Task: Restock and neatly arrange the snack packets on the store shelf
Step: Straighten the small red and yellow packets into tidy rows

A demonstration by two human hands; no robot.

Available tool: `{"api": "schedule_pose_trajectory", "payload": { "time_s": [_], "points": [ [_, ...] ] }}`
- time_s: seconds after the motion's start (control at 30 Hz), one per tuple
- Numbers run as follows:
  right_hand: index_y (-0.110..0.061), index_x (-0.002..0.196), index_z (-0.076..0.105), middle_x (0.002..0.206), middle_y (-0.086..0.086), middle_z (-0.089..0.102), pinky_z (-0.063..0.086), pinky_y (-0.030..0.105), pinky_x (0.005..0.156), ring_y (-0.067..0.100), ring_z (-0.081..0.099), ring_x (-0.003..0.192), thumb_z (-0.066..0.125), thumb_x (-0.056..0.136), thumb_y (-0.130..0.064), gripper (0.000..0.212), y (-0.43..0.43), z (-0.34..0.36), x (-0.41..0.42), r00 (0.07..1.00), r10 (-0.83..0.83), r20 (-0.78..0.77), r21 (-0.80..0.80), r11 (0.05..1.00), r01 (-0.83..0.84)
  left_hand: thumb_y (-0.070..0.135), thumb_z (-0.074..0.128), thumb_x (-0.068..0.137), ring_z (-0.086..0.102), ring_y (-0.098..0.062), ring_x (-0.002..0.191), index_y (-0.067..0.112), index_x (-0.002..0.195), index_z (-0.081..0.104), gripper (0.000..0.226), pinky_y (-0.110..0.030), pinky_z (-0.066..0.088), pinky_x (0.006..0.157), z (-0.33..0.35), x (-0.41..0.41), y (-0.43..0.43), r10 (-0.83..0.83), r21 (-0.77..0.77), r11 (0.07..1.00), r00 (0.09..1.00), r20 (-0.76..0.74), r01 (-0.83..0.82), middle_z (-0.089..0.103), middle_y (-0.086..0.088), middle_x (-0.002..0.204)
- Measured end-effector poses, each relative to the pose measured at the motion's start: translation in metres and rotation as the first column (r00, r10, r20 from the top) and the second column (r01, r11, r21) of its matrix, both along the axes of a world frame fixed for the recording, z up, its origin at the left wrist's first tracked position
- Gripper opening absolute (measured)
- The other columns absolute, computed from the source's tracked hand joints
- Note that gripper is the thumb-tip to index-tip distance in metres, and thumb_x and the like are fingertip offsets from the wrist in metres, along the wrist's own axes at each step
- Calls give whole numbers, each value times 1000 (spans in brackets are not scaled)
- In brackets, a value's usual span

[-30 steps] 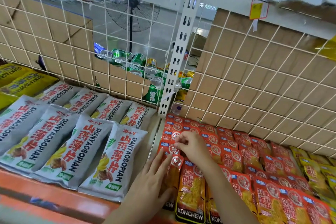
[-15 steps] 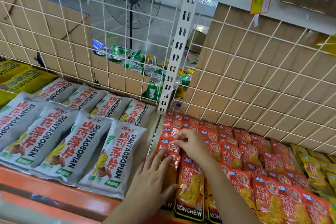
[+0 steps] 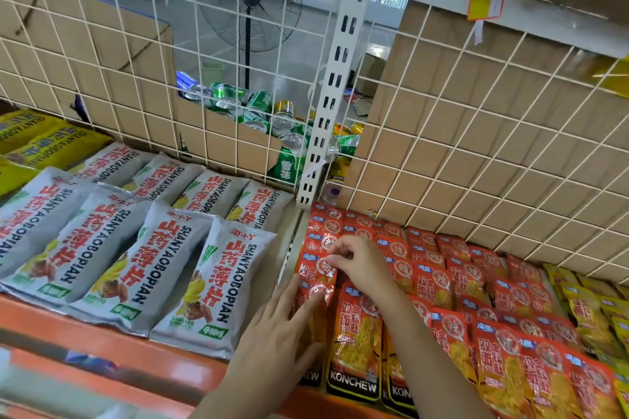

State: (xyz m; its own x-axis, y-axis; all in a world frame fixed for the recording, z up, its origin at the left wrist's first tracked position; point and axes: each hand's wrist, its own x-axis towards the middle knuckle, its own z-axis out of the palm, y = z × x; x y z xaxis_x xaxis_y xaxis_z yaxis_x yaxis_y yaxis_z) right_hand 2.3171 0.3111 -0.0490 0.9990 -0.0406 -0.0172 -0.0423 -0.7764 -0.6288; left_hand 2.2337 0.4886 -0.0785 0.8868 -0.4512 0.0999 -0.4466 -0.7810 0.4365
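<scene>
Red pkts (image 3: 452,286): right bay of the shelf, laid flat in overlapping cols front to back, each one covering the lower part of the pkt behind.
Look: glossy orange-red film; round white-ringed seal w/ a red character near the top; small blue tag at the top-left corner; yellow honeycomb-like food pic mid-pack; black band w/ white "KONCHEW" at the btm.
Held pkt (image 3: 318,267): in the leftmost red col, near the foot of the white slotted upright (image 3: 337,88); film crinkled, catching glare.
R hand (image 3: 362,264): fingers curled, thumb + fingertips pinching the held pkt's top edge.
L hand (image 3: 269,333): fingers straight & spread, lying flat on the front pkts of the same col, gripping nothing.
Grey pkts (image 3: 190,286): left bay, two rows, set at a slant; silver-grey w/ red characters, black "SHANYAOBOPIAN", banana pic, green tag.
Yellow pkts (image 3: 585,309): just right of the red ones.
Shelf lip (image 3: 102,333): orange, along the front.
Back: white wire grid (image 3: 476,133) w/ cardboard behind; drink cans (image 3: 258,109) show through a gap.
</scene>
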Motion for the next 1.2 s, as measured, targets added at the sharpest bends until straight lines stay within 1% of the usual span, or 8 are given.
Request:
{"api": "schedule_pose_trajectory", "payload": {
  "time_s": [0.2, 0.3, 0.43, 0.5, 0.73, 0.87, 0.97, 1.2],
  "points": [
    [-27, 83, 62, 87, -8, 64, 41, 15, 66, 7, 58, 83, 68, 83, -24, 6, -1, -1, 2, 1000, 6, -8, 19, 1000, -6, 55, 32, 92, 2, -12, 142, 40, 143, -7, 66, -23, 3, 106, 11, 1, -8, -2, 44, 999, 987, 161, -5, -19, 4, 145],
    [-29, 81, 61, 90, -6, 66, 47, 22, 73, 8, 60, 86, 68, 83, -23, 9, -3, 0, 1, 1000, 23, -13, 42, 999, -23, 56, 30, 94, -15, -2, 132, 42, 138, -20, 68, -23, 0, 111, 8, -3, -8, -13, 69, 998, 1000, -2, 13, -30, 11, 140],
    [-31, 80, 60, 93, -5, 67, 50, 27, 79, 8, 61, 88, 69, 82, -23, 11, -4, 0, 0, 999, 43, -16, 50, 998, -42, 60, 30, 81, 52, -14, 122, 35, 138, 39, 63, -30, 48, 90, 8, -4, -4, 3, 117, 993, 998, -64, 4, 46, -3, 142],
    [-31, 79, 60, 92, -5, 67, 50, 26, 78, 8, 61, 88, 69, 82, -24, 12, -4, 0, -1, 999, 44, -11, 50, 998, -43, 61, 31, 75, 61, -16, 111, 33, 132, 46, 64, -30, 53, 81, 3, -4, -4, 4, 149, 989, 998, -61, 5, 58, -3, 129],
    [-37, 74, 56, 93, -6, 67, 51, 30, 79, 8, 61, 88, 69, 82, -25, 19, -4, 1, -1, 998, 54, -13, 49, 997, -54, 68, 28, 71, 59, -16, 115, 35, 139, 41, 77, -30, 49, 86, 3, -6, -3, 14, 158, 987, 1000, 18, -16, 53, -3, 136],
    [-36, 74, 56, 92, -4, 67, 50, 29, 78, 9, 61, 87, 69, 82, -24, 19, -4, 2, -1, 998, 54, -14, 52, 997, -53, 69, 17, 70, 19, -14, 140, 47, 145, -1, 79, -35, 20, 107, 3, -3, -3, -21, 157, 988, 994, 111, 3, 4, 0, 156],
    [-28, 80, 61, 92, -3, 69, 50, 27, 79, 10, 62, 88, 68, 82, -21, 11, -5, 2, -1, 998, 58, -30, 103, 993, -54, 67, 32, 69, 57, -18, 117, 35, 140, 38, 79, -32, 49, 87, 0, -6, -3, 16, 175, 984, 1000, 4, -16, 51, -3, 138],
    [-24, 84, 62, 95, -2, 69, 50, 29, 82, 11, 63, 90, 68, 83, -19, 7, -7, 3, 1, 995, 73, -73, 125, 990, -63, 63, 34, 73, 53, -22, 122, 20, 143, 35, 82, -39, 53, 85, -11, -3, -5, 6, 177, 983, 986, 167, -36, 52, -3, 136]
  ]
}}
